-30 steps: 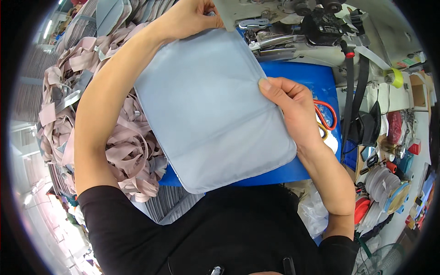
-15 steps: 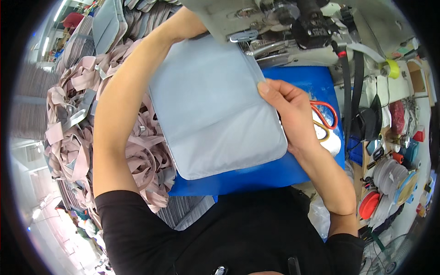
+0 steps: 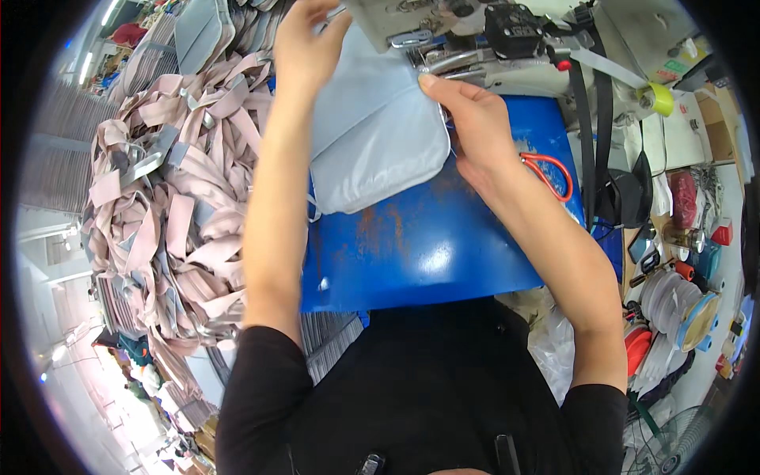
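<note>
A light grey-blue fabric panel point(image 3: 384, 142) with rounded near corners and a seam across it lies on the blue work surface point(image 3: 380, 261). Its far end goes under the sewing machine head point(image 3: 396, 24), where the needle area is hidden. My right hand point(image 3: 479, 127) pinches the panel's right edge, thumb on top and fingers beneath. Over the panel's far left side is my left hand point(image 3: 307, 51), thumb and fingers apart with no cloth visibly gripped. Red-handled scissors point(image 3: 554, 178) rest just right of my right forearm.
Left of the work surface rises a heap of pink and grey fabric strips point(image 3: 182, 214). Stacked grey panels point(image 3: 202, 36) stand behind it. Black straps point(image 3: 602, 119) hang beside a yellow tape roll point(image 3: 657, 99). Thread and ribbon spools point(image 3: 673, 305) crowd the right side.
The panel has slid away from me, further under the machine head, baring more blue surface. My right hand moved along with it; my left hand has come into fuller view, fingers apart.
</note>
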The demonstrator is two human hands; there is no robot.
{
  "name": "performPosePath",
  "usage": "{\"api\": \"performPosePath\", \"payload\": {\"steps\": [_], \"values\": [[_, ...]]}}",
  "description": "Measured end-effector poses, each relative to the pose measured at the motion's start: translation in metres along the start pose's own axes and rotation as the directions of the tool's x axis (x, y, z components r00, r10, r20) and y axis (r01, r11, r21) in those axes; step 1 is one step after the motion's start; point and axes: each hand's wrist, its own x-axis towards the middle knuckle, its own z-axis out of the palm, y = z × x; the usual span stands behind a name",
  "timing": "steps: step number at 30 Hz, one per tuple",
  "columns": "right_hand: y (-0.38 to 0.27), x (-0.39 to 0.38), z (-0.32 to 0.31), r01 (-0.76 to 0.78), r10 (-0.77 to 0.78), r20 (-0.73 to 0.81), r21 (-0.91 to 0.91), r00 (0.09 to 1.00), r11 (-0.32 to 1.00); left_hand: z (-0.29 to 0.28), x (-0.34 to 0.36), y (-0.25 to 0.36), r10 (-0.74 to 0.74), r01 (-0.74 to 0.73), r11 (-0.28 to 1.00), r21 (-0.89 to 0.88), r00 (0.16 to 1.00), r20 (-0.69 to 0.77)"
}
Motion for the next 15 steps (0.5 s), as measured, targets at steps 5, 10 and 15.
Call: {"api": "performPosePath", "payload": {"steps": [5,10,15], "values": [[0.003,-0.008,-0.004,0.032,-0.032,0.010,-0.019,0.999,0.999,-0.005,-0.140,0.136,0.236,-0.275,0.929,0.247,0.956,0.174],[0.017,-0.042,-0.018,0.399,-0.393,0.082,-0.297,0.916,0.868,-0.013,-0.132,0.118,0.333,-0.369,0.913,0.173,0.920,0.204],[0.030,-0.043,-0.015,0.442,-0.474,0.081,-0.524,0.877,0.728,-0.013,-0.129,0.120,0.354,-0.379,0.919,0.105,0.914,0.197]]}}
